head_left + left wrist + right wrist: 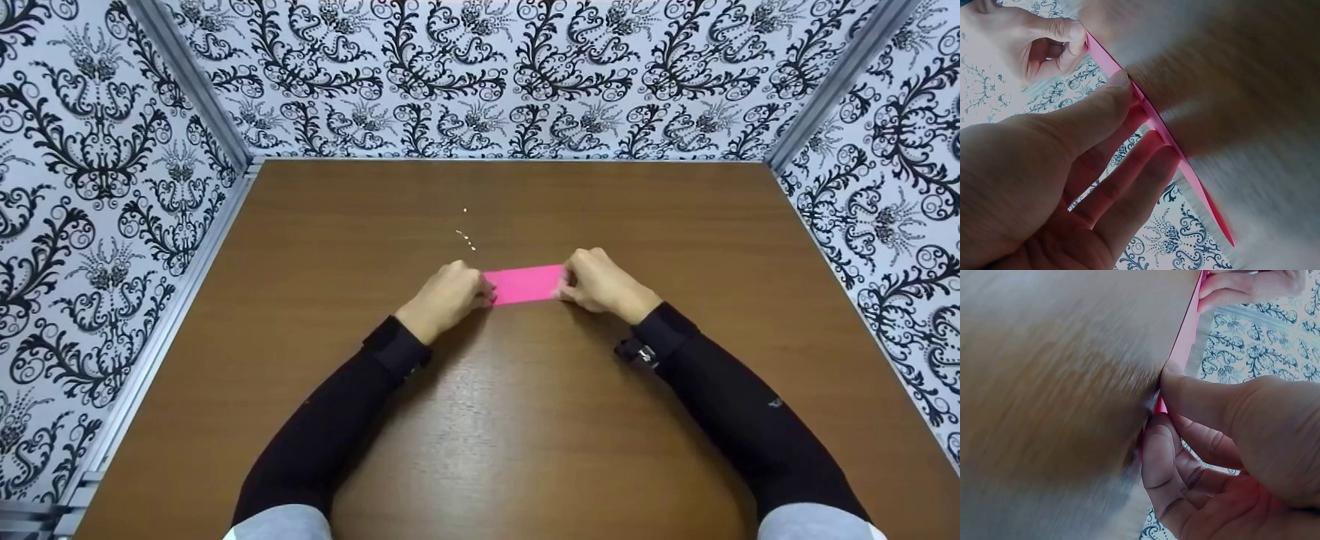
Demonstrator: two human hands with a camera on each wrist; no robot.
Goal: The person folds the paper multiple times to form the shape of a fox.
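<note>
A bright pink strip of paper [525, 285] lies level between both hands, close over the wooden table. My left hand [448, 296] pinches its left part between thumb and fingers. At the other end, my right hand [600, 281] pinches the paper with thumb and curled fingers. From the left wrist, the pink paper [1154, 115] shows nearly edge-on as a thin band, running past the left fingers to a narrow tip. The right wrist view has the right thumb [1199, 396] on the paper's edge, with the fingers partly hiding that end.
Small white specks [469, 240] are scattered on the brown wooden table [637, 217] beyond the left hand. Walls with a black-and-white scroll pattern [480, 82] enclose the back and both sides. Metal rails [191, 86] run up the corners.
</note>
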